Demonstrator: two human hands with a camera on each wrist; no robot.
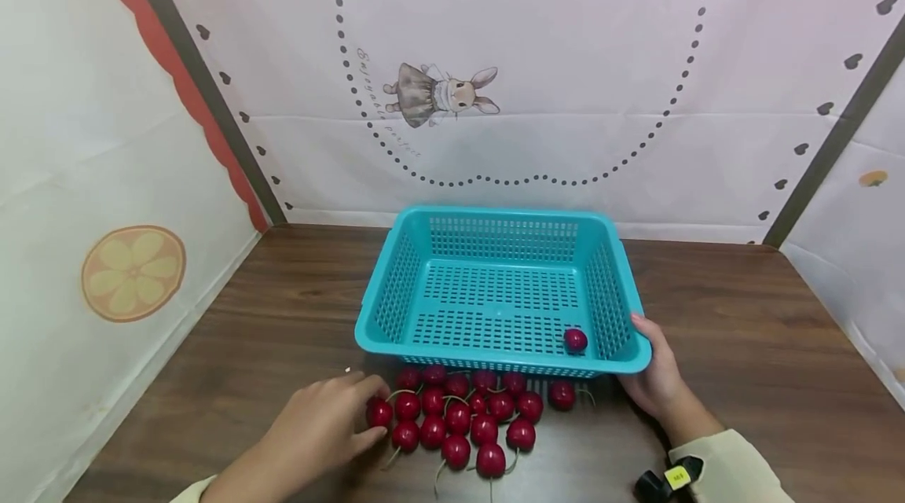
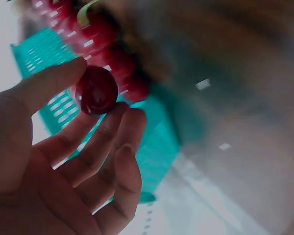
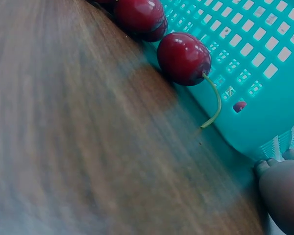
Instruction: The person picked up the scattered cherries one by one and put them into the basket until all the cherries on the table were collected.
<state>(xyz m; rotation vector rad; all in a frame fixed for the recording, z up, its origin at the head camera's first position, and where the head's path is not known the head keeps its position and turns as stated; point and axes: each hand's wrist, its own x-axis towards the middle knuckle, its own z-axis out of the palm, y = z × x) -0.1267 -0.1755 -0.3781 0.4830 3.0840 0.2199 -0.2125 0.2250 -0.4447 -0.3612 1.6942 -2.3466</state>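
At the left end of a loose cluster of red cherries (image 1: 457, 418), my left hand (image 1: 318, 424) pinches one dark red cherry (image 2: 96, 92) between thumb and fingertips. The other cherries lie on the wooden table in front of a turquoise plastic basket (image 1: 502, 212), several with green stems. One cherry (image 1: 576, 340) sits inside the basket, near its front right corner. That corner's rim is gripped by my right hand (image 1: 657, 377), thumb laid over the edge. A single stemmed cherry (image 3: 184, 58) rests beside the basket's front wall, closest to the right hand.
The brown wooden table (image 1: 742, 330) runs out to both sides of the basket. Behind it stands a white cloth backdrop (image 1: 566, 55) with a printed rabbit, and more cloth closes off the left and right. A black strap (image 1: 672, 479) circles the right wrist.
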